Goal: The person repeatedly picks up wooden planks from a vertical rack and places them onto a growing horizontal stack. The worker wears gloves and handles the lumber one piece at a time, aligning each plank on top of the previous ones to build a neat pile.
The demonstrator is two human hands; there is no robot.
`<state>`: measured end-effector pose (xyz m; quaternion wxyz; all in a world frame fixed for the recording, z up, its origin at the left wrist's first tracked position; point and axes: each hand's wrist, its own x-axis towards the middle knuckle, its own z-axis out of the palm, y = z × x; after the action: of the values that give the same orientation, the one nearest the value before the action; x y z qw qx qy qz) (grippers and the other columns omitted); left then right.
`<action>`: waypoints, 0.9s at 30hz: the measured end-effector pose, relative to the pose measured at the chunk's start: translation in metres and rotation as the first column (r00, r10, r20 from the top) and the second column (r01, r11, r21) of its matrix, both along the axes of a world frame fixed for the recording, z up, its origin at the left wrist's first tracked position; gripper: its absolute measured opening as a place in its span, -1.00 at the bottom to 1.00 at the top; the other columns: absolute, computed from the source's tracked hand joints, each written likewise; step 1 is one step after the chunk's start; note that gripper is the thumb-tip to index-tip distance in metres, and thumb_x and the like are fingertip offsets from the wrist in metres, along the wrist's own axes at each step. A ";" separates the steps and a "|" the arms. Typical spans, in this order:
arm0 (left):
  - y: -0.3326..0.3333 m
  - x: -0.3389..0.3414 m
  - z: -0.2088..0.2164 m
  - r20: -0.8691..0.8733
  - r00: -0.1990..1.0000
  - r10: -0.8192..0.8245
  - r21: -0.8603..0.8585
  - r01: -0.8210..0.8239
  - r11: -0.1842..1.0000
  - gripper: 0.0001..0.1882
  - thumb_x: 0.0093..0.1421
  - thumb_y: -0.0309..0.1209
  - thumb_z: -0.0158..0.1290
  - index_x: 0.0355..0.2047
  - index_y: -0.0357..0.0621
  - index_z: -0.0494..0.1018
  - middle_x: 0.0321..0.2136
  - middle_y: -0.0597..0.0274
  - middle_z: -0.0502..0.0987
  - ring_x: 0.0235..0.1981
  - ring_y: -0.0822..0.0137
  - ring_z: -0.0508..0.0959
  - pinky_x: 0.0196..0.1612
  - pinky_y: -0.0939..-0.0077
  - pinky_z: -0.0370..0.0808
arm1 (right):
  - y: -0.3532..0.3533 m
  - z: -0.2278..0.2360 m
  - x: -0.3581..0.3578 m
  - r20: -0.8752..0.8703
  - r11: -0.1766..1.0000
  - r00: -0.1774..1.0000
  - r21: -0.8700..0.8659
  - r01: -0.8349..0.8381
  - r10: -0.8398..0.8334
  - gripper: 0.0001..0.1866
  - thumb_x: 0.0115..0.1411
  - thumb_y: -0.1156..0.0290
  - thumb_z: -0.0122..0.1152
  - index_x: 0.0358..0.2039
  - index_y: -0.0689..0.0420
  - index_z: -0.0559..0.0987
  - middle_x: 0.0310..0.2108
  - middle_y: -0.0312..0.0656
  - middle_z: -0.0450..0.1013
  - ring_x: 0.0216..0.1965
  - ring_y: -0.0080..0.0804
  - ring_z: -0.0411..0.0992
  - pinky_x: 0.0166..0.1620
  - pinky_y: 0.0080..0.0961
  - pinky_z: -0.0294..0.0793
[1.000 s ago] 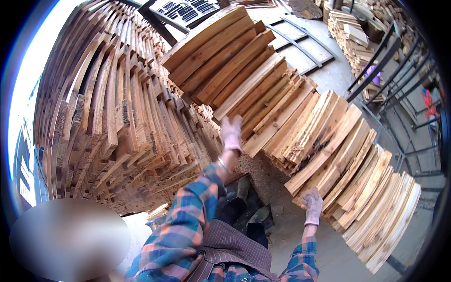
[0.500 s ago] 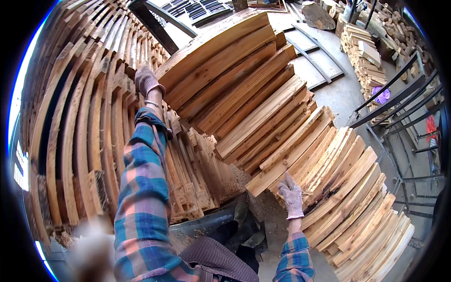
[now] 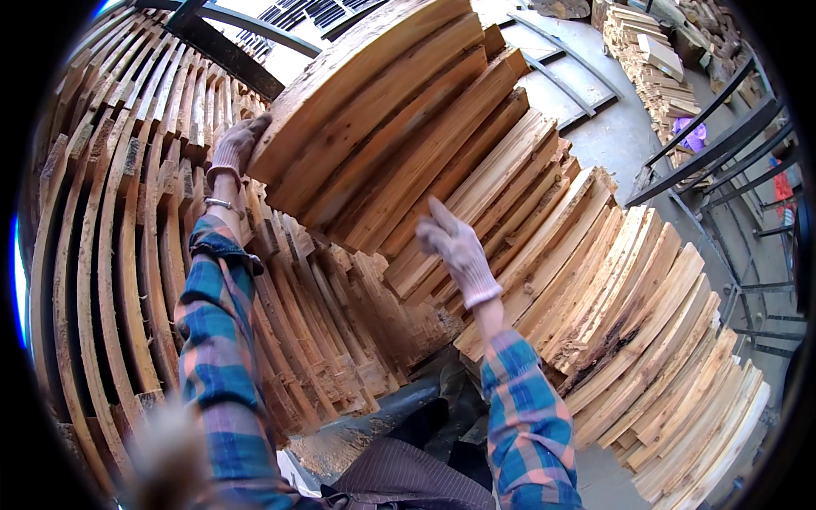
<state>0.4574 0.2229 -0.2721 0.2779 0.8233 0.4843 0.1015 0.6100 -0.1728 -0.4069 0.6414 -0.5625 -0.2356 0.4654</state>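
My left hand (image 3: 235, 150), in a pale knit glove, is closed on the near left end of the thick wooden board (image 3: 361, 85) on top of a tall stack. Its fingers curl over the board's corner, and part of the grip is hidden. My right hand (image 3: 459, 255), gloved alike, hovers above the sawn boards (image 3: 425, 204) lower in that stack. Its fingers are apart and it holds nothing. To its right, a long row of lighter rough planks (image 3: 633, 297) steps down towards the lower right.
Stacked planks (image 3: 110, 272) with gaps between layers rise on my left. A dark metal beam (image 3: 225, 51) stands behind them. Black metal railings (image 3: 722, 153) stand at right. Farther back are metal frames on the floor (image 3: 595, 72) and a wood pile (image 3: 650, 68).
My right hand has left the lighter planks and moved up and left, over the darker boards. My left hand has shifted left and now meets the top board's end. The view has shifted slightly.
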 end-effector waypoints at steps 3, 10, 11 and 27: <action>-0.035 0.042 0.033 -0.681 0.730 0.061 0.458 0.360 0.813 -0.60 0.20 -0.03 0.04 -0.40 -0.12 0.61 -0.31 -0.05 0.59 -0.28 0.07 0.60 -0.25 0.26 0.51 | 0.065 -0.004 -0.003 0.023 0.976 0.994 0.190 0.103 -0.109 -0.39 0.21 0.08 0.09 0.10 0.31 0.31 -0.21 -0.06 0.51 -0.29 -0.34 0.47 -0.22 -0.40 0.49; -0.127 0.099 -0.003 0.108 0.993 0.041 0.452 -0.085 0.888 -0.31 -0.06 0.35 0.06 -0.36 -0.07 0.57 -0.63 0.04 0.49 -0.50 0.25 0.54 -0.38 0.35 0.49 | 0.074 -0.059 -0.009 0.487 0.942 0.826 -0.018 0.334 -0.284 -0.67 0.35 0.50 -0.30 -0.07 0.14 0.49 -0.01 -0.17 0.47 -0.12 -0.47 0.42 0.07 -0.71 0.35; -0.118 0.096 -0.021 0.059 0.994 0.095 0.643 -0.110 0.758 -0.33 -0.01 0.32 0.06 -0.34 -0.10 0.56 -0.58 -0.02 0.52 -0.43 0.20 0.57 -0.33 0.32 0.50 | 0.068 -0.059 -0.016 0.410 0.945 0.856 0.051 0.325 -0.316 -0.64 0.36 0.50 -0.34 0.00 0.17 0.45 0.04 -0.15 0.44 -0.04 -0.45 0.41 0.11 -0.68 0.34; -0.248 0.064 -0.079 0.129 0.992 0.019 -0.030 -0.016 0.999 -0.51 0.12 0.06 0.14 -0.29 -0.17 0.47 -0.48 -0.01 0.55 -0.52 0.25 0.57 -0.46 0.33 0.52 | -0.025 -0.047 -0.011 -0.110 0.829 0.822 -0.019 0.560 -0.558 -0.57 0.23 0.18 0.19 -0.05 0.27 0.50 -0.21 -0.11 0.54 -0.13 -0.43 0.47 0.18 -0.48 0.31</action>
<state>0.5211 -0.0254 -0.3506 0.3196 0.8067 0.4740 0.1498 0.5991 -0.1974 -0.4538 0.7657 -0.5754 -0.0280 0.2861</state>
